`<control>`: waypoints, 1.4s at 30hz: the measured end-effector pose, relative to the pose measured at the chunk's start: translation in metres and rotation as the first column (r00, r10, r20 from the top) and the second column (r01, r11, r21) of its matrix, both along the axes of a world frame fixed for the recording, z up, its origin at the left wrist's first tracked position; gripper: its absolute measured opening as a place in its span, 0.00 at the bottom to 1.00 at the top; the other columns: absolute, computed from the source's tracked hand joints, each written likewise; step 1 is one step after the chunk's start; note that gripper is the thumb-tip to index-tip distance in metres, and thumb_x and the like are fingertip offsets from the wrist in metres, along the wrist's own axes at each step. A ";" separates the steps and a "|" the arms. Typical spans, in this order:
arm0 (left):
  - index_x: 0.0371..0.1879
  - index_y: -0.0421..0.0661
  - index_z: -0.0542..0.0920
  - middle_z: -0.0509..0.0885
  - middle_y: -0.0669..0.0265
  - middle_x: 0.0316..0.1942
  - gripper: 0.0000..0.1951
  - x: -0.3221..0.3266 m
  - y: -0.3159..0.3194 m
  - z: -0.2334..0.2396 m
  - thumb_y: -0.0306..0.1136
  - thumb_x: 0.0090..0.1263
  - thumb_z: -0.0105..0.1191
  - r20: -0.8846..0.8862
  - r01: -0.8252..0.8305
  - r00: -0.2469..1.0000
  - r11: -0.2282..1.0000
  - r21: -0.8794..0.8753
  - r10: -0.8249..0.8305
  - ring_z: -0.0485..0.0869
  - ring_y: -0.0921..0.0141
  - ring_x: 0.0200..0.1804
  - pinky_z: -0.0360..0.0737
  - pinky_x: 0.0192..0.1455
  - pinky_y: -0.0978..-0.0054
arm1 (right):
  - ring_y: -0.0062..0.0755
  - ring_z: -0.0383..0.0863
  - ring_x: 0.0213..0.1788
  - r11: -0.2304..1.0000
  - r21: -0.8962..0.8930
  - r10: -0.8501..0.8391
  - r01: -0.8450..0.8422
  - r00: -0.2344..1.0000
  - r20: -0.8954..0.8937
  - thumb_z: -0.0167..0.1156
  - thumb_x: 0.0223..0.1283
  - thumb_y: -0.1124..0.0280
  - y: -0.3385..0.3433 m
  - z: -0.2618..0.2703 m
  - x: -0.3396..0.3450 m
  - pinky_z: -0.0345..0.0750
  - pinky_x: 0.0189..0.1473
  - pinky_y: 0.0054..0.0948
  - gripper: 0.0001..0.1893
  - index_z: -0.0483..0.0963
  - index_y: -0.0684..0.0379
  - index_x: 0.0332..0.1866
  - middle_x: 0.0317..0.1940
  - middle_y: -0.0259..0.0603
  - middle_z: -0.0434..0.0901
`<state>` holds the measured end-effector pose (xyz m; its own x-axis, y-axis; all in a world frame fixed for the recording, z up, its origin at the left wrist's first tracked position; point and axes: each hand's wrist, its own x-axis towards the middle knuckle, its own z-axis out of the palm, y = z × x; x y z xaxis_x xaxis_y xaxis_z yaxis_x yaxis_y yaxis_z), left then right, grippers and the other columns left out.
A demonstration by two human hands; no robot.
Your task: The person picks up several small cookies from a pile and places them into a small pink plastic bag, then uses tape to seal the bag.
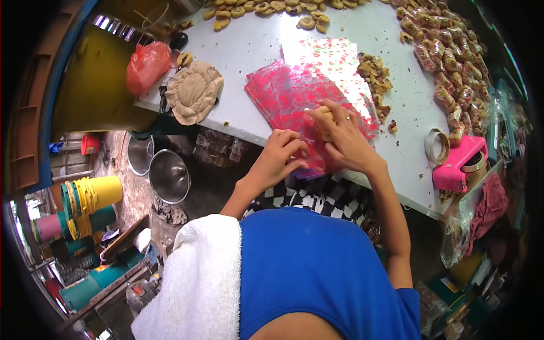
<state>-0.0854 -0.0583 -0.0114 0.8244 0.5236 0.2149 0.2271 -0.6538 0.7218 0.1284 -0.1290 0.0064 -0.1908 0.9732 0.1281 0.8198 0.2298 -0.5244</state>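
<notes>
Clear plastic wrapping sheets with a red print (284, 89) lie fanned out on the white table, overlapping a bright printed stack (331, 55). My right hand (342, 131), with a ring on one finger, grips several ring-shaped pastries (325, 111) in a row on top of the sheets. Close to the table's near edge, my left hand (287, 151) is curled with its fingers apart beside the sheets' left side; nothing shows in it. Loose ring-shaped pastries (263, 7) lie along the far side. Many wrapped packs (454, 63) are heaped at the right.
Broken pastry pieces (374, 76) lie right of the sheets. A pink tape dispenser (457, 165) and tape rolls (436, 145) stand near the right edge. A beige cloth cushion (193, 91) and a red plastic bag (148, 68) are at the left; metal bowls (170, 176) sit below.
</notes>
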 end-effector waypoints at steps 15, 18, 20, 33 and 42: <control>0.33 0.44 0.81 0.78 0.67 0.35 0.08 0.004 0.019 0.001 0.27 0.56 0.64 -0.033 0.231 0.972 0.971 -0.057 -0.233 0.76 0.64 0.41 0.76 0.46 0.67 | 0.50 0.60 0.70 0.973 -0.153 0.151 -0.172 0.978 -0.141 0.55 0.53 0.75 0.010 0.009 0.014 0.56 0.69 0.52 0.39 0.54 0.50 0.74 0.65 0.50 0.60; 0.36 0.44 0.79 0.78 0.66 0.35 0.10 0.007 0.011 0.009 0.27 0.57 0.64 -0.096 0.171 0.982 0.981 0.088 -0.162 0.78 0.64 0.40 0.77 0.45 0.66 | 0.48 0.63 0.69 0.938 -0.189 0.195 -0.290 0.894 -0.403 0.56 0.43 0.78 0.017 0.009 0.028 0.57 0.71 0.45 0.45 0.56 0.47 0.74 0.64 0.47 0.62; 0.38 0.43 0.76 0.78 0.65 0.34 0.13 0.007 0.005 0.017 0.27 0.56 0.64 -0.198 0.084 0.979 0.981 0.178 -0.048 0.79 0.62 0.40 0.77 0.46 0.66 | 0.48 0.66 0.66 0.924 -0.186 0.195 -0.334 0.831 -0.521 0.55 0.37 0.81 0.021 0.006 0.030 0.56 0.71 0.45 0.48 0.57 0.45 0.74 0.62 0.46 0.66; 0.33 0.45 0.81 0.81 0.65 0.34 0.07 0.005 0.032 0.008 0.26 0.57 0.62 -0.143 0.257 0.959 0.962 0.092 -0.243 0.81 0.61 0.39 0.78 0.43 0.66 | 0.50 0.50 0.76 0.957 -0.182 0.143 -0.226 0.913 -0.382 0.55 0.41 0.77 0.019 -0.005 0.014 0.44 0.74 0.49 0.44 0.56 0.50 0.73 0.68 0.48 0.57; 0.38 0.45 0.71 0.79 0.60 0.29 0.07 0.013 0.017 0.013 0.32 0.69 0.54 -0.275 0.152 0.959 0.942 0.300 -0.067 0.81 0.57 0.30 0.77 0.32 0.61 | 0.50 0.50 0.76 0.947 -0.205 0.138 -0.245 0.893 -0.428 0.55 0.43 0.77 0.020 -0.005 0.015 0.44 0.74 0.50 0.44 0.55 0.47 0.74 0.69 0.50 0.57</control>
<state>-0.0719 -0.0417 0.0018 0.9214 0.3673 0.1266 0.2912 -0.8687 0.4008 0.1437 -0.1087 0.0015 -0.3608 0.9326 -0.0054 0.4782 0.1800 -0.8596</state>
